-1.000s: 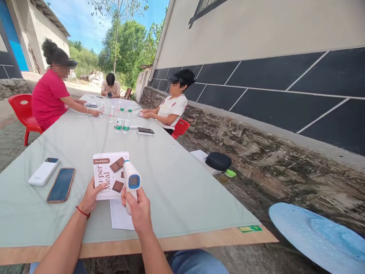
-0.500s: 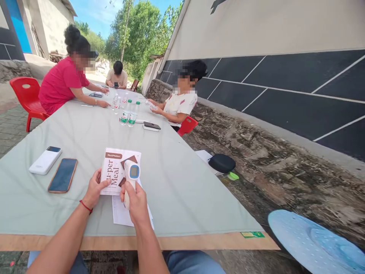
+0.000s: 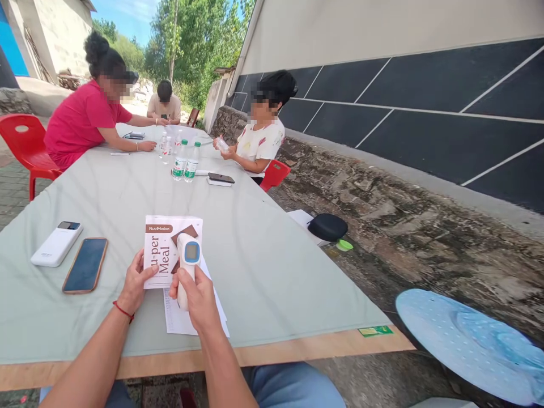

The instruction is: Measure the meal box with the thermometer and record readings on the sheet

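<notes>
My left hand (image 3: 135, 283) pinches the lower left edge of a white and brown box (image 3: 155, 249) printed "NutriMotion" and "Meal", its front facing me. A white infrared thermometer (image 3: 187, 241) with a small blue-rimmed screen is in my right hand (image 3: 198, 300), whose fingers wrap round its handle. The thermometer stands in front of the box's right part and covers some of the print; whether the two touch I cannot tell. Beneath the box and my right hand, white printed sheets (image 3: 176, 317) lie on the table.
On the pale-green tabletop (image 3: 272, 266), a smartphone (image 3: 85, 265) and a white power bank (image 3: 57, 243) lie to the left. Farther off stand water bottles (image 3: 191, 163) near a dark phone (image 3: 221, 178). Three people sit around the table. A blue dotted hat (image 3: 459, 345) is at the right.
The view has shifted slightly, so most things sit a little farther left. Both hands keep their holds on the box and the thermometer. The right-hand person's hands have risen a little with a bottle.
</notes>
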Available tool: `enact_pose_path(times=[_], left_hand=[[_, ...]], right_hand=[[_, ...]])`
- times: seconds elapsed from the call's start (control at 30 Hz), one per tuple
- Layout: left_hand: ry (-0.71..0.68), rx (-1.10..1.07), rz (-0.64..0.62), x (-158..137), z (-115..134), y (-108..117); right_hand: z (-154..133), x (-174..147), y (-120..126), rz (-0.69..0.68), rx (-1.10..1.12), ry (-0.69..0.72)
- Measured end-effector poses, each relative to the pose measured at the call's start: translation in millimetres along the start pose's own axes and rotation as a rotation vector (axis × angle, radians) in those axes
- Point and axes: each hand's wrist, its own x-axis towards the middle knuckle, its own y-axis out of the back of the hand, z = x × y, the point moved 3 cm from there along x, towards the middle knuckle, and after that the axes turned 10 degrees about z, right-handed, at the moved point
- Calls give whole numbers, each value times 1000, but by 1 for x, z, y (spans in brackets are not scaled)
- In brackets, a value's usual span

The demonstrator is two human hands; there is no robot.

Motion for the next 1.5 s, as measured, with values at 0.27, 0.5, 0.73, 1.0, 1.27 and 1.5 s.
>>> enact_pose_path(times=[0.27,0.5,0.73,1.0,1.27,1.5], left_hand=[[19,-10,-7,-1,1,-1],[18,10,-31,0,-4,4],[-15,41,-33,4,-9,7],[-33,39,-31,2,-3,5],[-30,21,27,2,0,7],[-89,-26,118,10,9,9]], right_hand=[[0,-1,3,-21,45,-33],[6,-3,3,33,-22,21],[4,-4,3,18,-9,36],[2,-7,5,-47,-29,101],[-16,-21,21,8,-103,172],[-39,-38,38,68,-134,169]])
